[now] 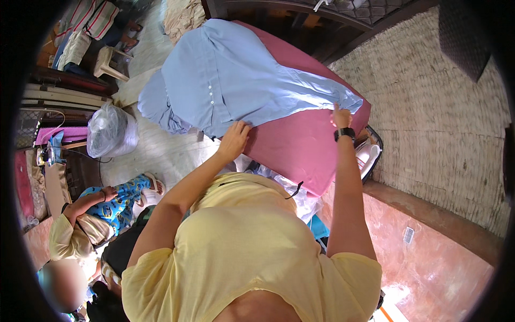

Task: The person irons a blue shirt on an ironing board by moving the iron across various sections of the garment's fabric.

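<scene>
A light blue shirt (241,75) with small white buttons lies spread over a maroon padded board (300,155). One sleeve stretches to the right end of the board, and bunched cloth hangs over its left side. My left hand (234,139) rests on the shirt's near edge, fingers laid out over the cloth. At the sleeve's end, my right hand (341,118), with a black watch on the wrist, closes on the fabric near the cuff. Its thumb is hard to make out.
To the left, a person in patterned blue trousers (120,206) sits near a clear plastic-wrapped bundle (110,131). A beige plastic stool (111,63) stands at the far left. Behind the board is dark wooden furniture (300,21); a textured wall (424,118) rises on the right.
</scene>
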Action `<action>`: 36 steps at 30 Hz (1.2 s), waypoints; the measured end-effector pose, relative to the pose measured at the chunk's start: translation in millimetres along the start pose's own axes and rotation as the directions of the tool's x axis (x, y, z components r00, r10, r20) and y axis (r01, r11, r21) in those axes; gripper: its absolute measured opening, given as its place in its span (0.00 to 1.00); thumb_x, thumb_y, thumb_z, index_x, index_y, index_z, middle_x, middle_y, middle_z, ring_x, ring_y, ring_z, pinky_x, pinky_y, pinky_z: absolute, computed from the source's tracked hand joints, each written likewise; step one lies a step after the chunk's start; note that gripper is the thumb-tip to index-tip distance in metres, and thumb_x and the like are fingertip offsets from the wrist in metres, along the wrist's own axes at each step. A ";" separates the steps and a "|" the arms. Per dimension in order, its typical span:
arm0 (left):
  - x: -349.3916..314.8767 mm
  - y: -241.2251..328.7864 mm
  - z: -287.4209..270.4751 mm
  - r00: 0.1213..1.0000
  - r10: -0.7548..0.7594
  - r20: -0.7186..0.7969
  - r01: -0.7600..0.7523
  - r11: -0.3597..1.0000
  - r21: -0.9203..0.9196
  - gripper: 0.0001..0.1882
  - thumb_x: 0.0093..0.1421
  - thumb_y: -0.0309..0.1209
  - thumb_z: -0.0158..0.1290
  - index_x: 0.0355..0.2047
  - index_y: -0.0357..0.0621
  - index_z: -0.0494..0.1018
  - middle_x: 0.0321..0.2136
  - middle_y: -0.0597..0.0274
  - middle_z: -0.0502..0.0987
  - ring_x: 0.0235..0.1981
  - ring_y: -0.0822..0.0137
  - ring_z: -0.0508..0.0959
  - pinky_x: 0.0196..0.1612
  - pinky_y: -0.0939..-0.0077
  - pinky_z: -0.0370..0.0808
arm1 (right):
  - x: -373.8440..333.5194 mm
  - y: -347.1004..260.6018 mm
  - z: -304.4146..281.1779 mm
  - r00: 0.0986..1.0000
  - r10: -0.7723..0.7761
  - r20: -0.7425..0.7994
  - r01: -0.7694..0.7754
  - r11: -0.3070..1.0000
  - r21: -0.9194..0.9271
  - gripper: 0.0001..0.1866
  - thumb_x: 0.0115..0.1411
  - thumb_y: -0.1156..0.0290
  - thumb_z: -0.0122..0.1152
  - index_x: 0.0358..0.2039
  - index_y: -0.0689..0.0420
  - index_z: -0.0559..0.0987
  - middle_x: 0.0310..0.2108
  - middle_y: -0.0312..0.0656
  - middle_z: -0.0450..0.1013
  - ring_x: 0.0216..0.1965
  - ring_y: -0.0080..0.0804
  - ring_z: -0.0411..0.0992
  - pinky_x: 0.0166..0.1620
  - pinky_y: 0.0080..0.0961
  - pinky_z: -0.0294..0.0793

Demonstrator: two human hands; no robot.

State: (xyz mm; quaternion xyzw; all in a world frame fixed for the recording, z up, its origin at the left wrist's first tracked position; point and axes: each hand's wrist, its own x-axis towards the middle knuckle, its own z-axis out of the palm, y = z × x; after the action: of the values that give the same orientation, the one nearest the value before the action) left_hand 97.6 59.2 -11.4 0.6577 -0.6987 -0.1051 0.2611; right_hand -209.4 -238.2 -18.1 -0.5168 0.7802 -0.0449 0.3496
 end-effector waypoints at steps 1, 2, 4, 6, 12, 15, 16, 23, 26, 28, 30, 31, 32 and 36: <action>6.1 2.8 9.8 1.000 -0.029 0.010 0.028 0.994 0.106 0.20 0.50 0.23 0.56 0.45 0.40 0.69 0.42 0.53 0.68 0.45 0.52 0.70 0.45 0.63 0.71 | -5.6 -2.8 11.6 0.998 -0.038 -0.056 0.036 0.999 -0.035 0.32 0.56 0.45 0.60 0.35 0.69 0.79 0.35 0.61 0.78 0.41 0.53 0.78 0.43 0.41 0.77; 10.8 4.3 17.2 0.993 -0.094 0.067 0.078 0.975 0.210 0.22 0.49 0.23 0.56 0.46 0.40 0.68 0.43 0.53 0.67 0.45 0.53 0.70 0.45 0.63 0.71 | -9.5 -6.3 20.9 0.989 -0.072 -0.127 0.064 0.996 -0.068 0.32 0.55 0.46 0.62 0.35 0.69 0.79 0.35 0.62 0.78 0.41 0.55 0.78 0.43 0.42 0.77; 16.6 2.8 24.6 0.990 -0.125 0.070 0.096 0.941 0.324 0.23 0.49 0.22 0.53 0.48 0.39 0.67 0.44 0.53 0.68 0.46 0.54 0.70 0.46 0.65 0.70 | -14.4 -10.3 31.0 0.959 -0.159 -0.234 0.142 0.986 -0.089 0.30 0.53 0.48 0.63 0.36 0.69 0.79 0.35 0.63 0.77 0.41 0.57 0.77 0.45 0.44 0.77; 19.9 1.1 27.4 0.981 -0.163 0.110 0.112 0.922 0.371 0.23 0.50 0.21 0.52 0.49 0.39 0.67 0.43 0.52 0.68 0.45 0.53 0.70 0.47 0.64 0.71 | -16.7 -9.8 35.9 0.917 -0.252 -0.308 0.243 0.968 -0.066 0.27 0.52 0.52 0.64 0.37 0.68 0.78 0.36 0.63 0.77 0.41 0.60 0.77 0.46 0.44 0.77; 5.1 6.4 18.9 0.945 -0.040 0.325 0.024 0.998 0.056 0.30 0.49 0.20 0.53 0.55 0.43 0.66 0.47 0.48 0.71 0.46 0.49 0.72 0.49 0.60 0.71 | -19.1 11.8 24.2 0.876 -0.203 -0.438 0.226 0.974 0.001 0.24 0.51 0.65 0.63 0.44 0.67 0.71 0.38 0.63 0.75 0.42 0.60 0.76 0.47 0.47 0.76; 4.1 10.0 10.4 0.869 -0.174 0.463 0.168 0.984 0.055 0.32 0.49 0.21 0.54 0.57 0.47 0.66 0.51 0.49 0.69 0.50 0.49 0.70 0.50 0.60 0.70 | -34.7 14.8 24.2 0.848 -0.024 -0.529 0.092 0.991 0.102 0.24 0.50 0.70 0.64 0.46 0.62 0.66 0.44 0.61 0.70 0.46 0.51 0.73 0.45 0.46 0.75; 8.2 11.7 8.5 0.902 -0.118 0.415 0.106 0.993 0.051 0.33 0.49 0.21 0.54 0.58 0.48 0.65 0.51 0.49 0.68 0.51 0.49 0.69 0.50 0.59 0.70 | -41.4 10.8 26.2 0.775 -0.123 -0.620 0.170 0.985 0.017 0.24 0.50 0.71 0.63 0.46 0.61 0.67 0.46 0.60 0.69 0.47 0.50 0.72 0.46 0.46 0.74; 45.8 39.2 17.1 0.954 0.064 0.293 -0.057 0.998 -0.030 0.33 0.50 0.32 0.62 0.58 0.51 0.66 0.51 0.53 0.65 0.52 0.52 0.67 0.49 0.57 0.71 | -100.8 -27.7 84.6 0.347 -0.925 -0.153 0.888 0.376 -0.263 0.21 0.59 0.69 0.58 0.54 0.54 0.72 0.57 0.43 0.64 0.54 0.53 0.62 0.59 0.45 0.60; 52.8 39.2 24.6 0.930 0.024 0.366 -0.008 0.999 -0.043 0.31 0.51 0.33 0.61 0.56 0.50 0.67 0.50 0.55 0.65 0.50 0.52 0.68 0.48 0.57 0.71 | -98.9 -39.4 89.3 0.396 -0.910 -0.123 0.813 0.409 -0.414 0.23 0.60 0.66 0.59 0.57 0.49 0.71 0.60 0.40 0.61 0.56 0.49 0.60 0.59 0.45 0.60; 61.9 33.1 30.7 0.921 0.054 0.386 -0.043 0.998 -0.036 0.29 0.53 0.33 0.60 0.56 0.48 0.66 0.50 0.55 0.65 0.49 0.52 0.69 0.49 0.57 0.71 | -91.8 -43.7 76.4 0.560 -0.798 -0.222 0.637 0.586 -0.501 0.25 0.60 0.65 0.59 0.58 0.46 0.71 0.61 0.38 0.61 0.57 0.48 0.59 0.58 0.45 0.60; 83.3 23.5 40.5 0.934 0.149 0.324 -0.153 0.988 -0.014 0.28 0.56 0.33 0.59 0.57 0.46 0.66 0.50 0.54 0.64 0.49 0.51 0.69 0.51 0.57 0.71 | -89.3 -38.8 55.8 0.523 -0.780 -0.344 0.661 0.626 -0.414 0.27 0.58 0.63 0.61 0.59 0.48 0.69 0.62 0.40 0.59 0.57 0.48 0.58 0.58 0.48 0.60; 97.1 19.8 47.0 0.938 0.139 0.319 -0.134 0.990 -0.037 0.27 0.57 0.35 0.58 0.57 0.46 0.66 0.52 0.54 0.63 0.51 0.50 0.68 0.53 0.56 0.69 | -91.6 -29.7 42.5 0.520 -0.765 -0.381 0.662 0.642 -0.386 0.28 0.58 0.62 0.61 0.59 0.48 0.69 0.62 0.40 0.60 0.58 0.48 0.58 0.58 0.48 0.60; 111.2 17.1 53.7 0.947 0.147 0.284 -0.133 0.989 -0.069 0.27 0.58 0.36 0.57 0.57 0.45 0.66 0.54 0.54 0.62 0.54 0.49 0.66 0.55 0.55 0.68 | -95.2 -17.7 29.8 0.481 -0.766 -0.427 0.681 0.633 -0.368 0.28 0.58 0.61 0.61 0.60 0.48 0.69 0.61 0.41 0.60 0.58 0.48 0.58 0.58 0.49 0.60; 129.0 20.6 68.4 0.928 0.346 0.141 -0.363 0.923 0.124 0.26 0.62 0.43 0.53 0.58 0.48 0.68 0.64 0.57 0.57 0.63 0.47 0.57 0.62 0.49 0.60 | -103.5 64.8 -25.3 0.566 -0.477 -0.673 -0.128 0.755 -0.643 0.29 0.62 0.50 0.55 0.54 0.59 0.70 0.58 0.49 0.63 0.55 0.48 0.63 0.54 0.48 0.64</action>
State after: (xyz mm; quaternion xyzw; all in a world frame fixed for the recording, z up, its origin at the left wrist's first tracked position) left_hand 45.6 -77.6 -29.7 0.5306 -0.8261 -0.0424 0.1851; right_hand -251.6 -128.9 24.6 -0.6027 0.7581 -0.0485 -0.2443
